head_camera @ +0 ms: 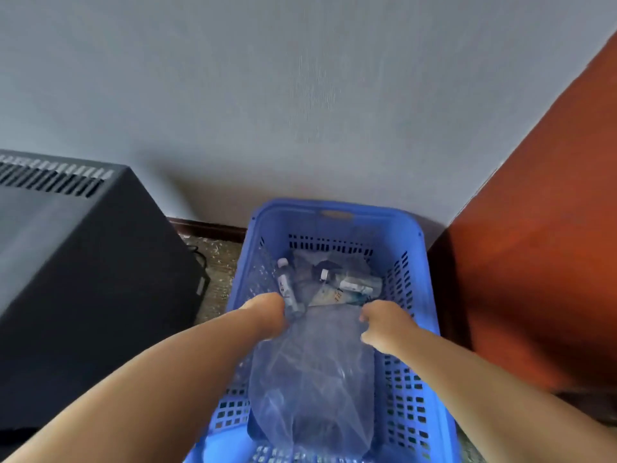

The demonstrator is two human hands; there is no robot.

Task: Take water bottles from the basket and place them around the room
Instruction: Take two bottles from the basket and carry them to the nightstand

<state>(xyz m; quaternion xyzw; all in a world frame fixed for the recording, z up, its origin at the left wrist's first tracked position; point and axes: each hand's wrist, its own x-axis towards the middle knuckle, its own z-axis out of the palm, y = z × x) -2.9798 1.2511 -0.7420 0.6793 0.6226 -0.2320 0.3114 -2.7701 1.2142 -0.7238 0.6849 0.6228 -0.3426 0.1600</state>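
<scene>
Head view
- Basket: blue slotted basket (414,295) on the floor against the grey wall (300,95). I am looking down into it from the near end.
- Target: left water bottle (287,289). White cap at the far end, long axis running far-to-near beside the basket's left wall. Its near end sits right at my left hand.
- Left hand (267,314): the nearer hand to the target. Back of the hand is up and the fingers are tucked out of sight, so I cannot tell whether they hold the bottle or only touch it.
- Right hand (384,324): fingers curled tight, pinching the far edge of the clear plastic bag (314,379).
- Second bottle (329,279): cap toward the far left, body lying crosswise to the right among labelled packaging, just beyond the right hand.
- In the way: the bag covers the near half of the basket floor and its far edge meets the target's near end. I judge it must be held back for a clean lift.
- Surroundings: black vented box (83,262) to the left, apart from the basket. Orange-brown panel (534,245) just beside the right rim.
- Next, my guess: left fingers wrap the bottle's body, then straight up.
</scene>
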